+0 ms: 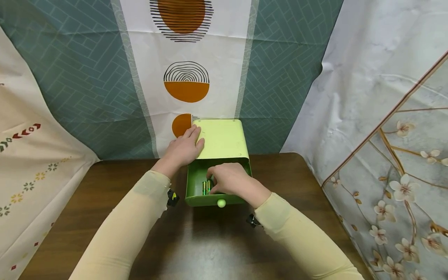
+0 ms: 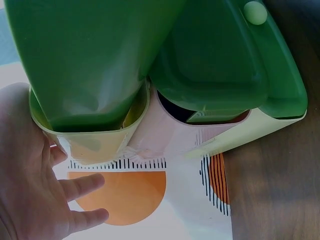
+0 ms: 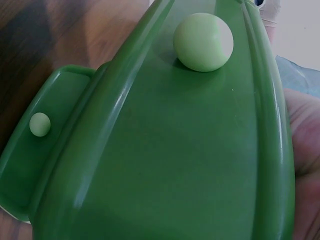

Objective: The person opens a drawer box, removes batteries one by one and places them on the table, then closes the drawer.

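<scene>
- Your left grip, loose, rests on the pale-green rounded box, centre frame [image 1: 183,147] [image 1: 222,140]; brace lightly.
- Your right grip [image 1: 231,179]: cannot tell whether holding; pinch shiny green cylinders [image 1: 204,188] squarely.

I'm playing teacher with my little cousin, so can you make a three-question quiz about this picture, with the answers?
1. Pick one: where are the fingers of the left hand?
A) Inside the drawer
B) On the cabinet's pale top
C) On the table
2. True or false: the round knob on the open drawer's front is red.
3. Fill in the gap: near the right hand, small shiny green ___ are in the open drawer.

Key:
1. B
2. False; the knob is pale green.
3. Batteries, by the look of them.
</scene>
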Demonstrator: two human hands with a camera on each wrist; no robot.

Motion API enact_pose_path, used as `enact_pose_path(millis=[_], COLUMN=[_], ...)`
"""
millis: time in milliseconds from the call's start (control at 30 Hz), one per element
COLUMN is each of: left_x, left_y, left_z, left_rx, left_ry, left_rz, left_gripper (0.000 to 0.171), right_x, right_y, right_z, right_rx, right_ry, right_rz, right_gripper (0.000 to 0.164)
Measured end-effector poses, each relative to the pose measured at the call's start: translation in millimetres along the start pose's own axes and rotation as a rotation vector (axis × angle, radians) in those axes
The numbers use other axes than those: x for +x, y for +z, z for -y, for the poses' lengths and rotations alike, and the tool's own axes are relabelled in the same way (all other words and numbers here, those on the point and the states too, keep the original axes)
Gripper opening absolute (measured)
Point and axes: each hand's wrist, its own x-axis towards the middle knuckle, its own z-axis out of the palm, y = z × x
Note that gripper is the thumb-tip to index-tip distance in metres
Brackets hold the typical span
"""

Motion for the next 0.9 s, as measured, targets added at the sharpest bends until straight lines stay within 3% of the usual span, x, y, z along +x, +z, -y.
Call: enact_pose_path(millis=[900], left_x=[0.0], left_y=[0.9], left_z=[-1.4], left_rx=[-0.005], left_ry=[-0.014], left_rz=[-0.006], left_gripper=[0.072], right_x=[0.6], right_y=[3.4], right_z=[-1.1], right_rx=[-0.015], right_ry=[-0.024], right_rz=[-0.026], right_gripper=[0.034])
